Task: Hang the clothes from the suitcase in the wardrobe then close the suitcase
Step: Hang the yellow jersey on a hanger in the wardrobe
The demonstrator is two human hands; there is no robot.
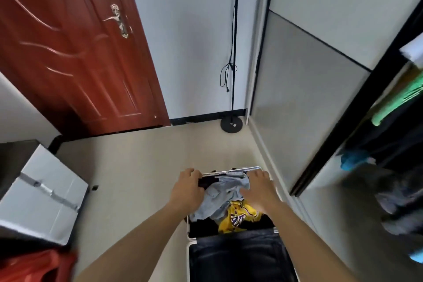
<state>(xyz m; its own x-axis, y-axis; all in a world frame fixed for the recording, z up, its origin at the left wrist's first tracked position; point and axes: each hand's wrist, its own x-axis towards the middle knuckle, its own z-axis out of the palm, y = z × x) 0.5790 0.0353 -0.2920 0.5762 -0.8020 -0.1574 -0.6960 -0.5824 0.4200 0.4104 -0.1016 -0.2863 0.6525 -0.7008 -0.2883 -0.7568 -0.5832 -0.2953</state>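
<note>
Head view shows you standing before the wardrobe (309, 87), which fills the right side with its grey sliding panels; in the open section at the far right a green garment (398, 101) hangs among darker clothes, all blurred. A red-brown door (75, 48) covers the upper left. Below you, on the pale floor just beside the wardrobe, the suitcase (188, 233) lies open with its dark near half toward you. A white box (43, 192) sits well apart on the left, and the round black base of a lamp stand (231, 124) rests by the far wall. Inside the far half of the suitcase a crumpled light-blue garment (223, 197) lies on top of a yellow jersey (240, 215) with purple lettering. Your left hand (188, 188) curls its fingers round the garment's left end at the far rim. Your right hand (261, 188) rests on the garment's right end, too blurred to tell whether it grips.
</note>
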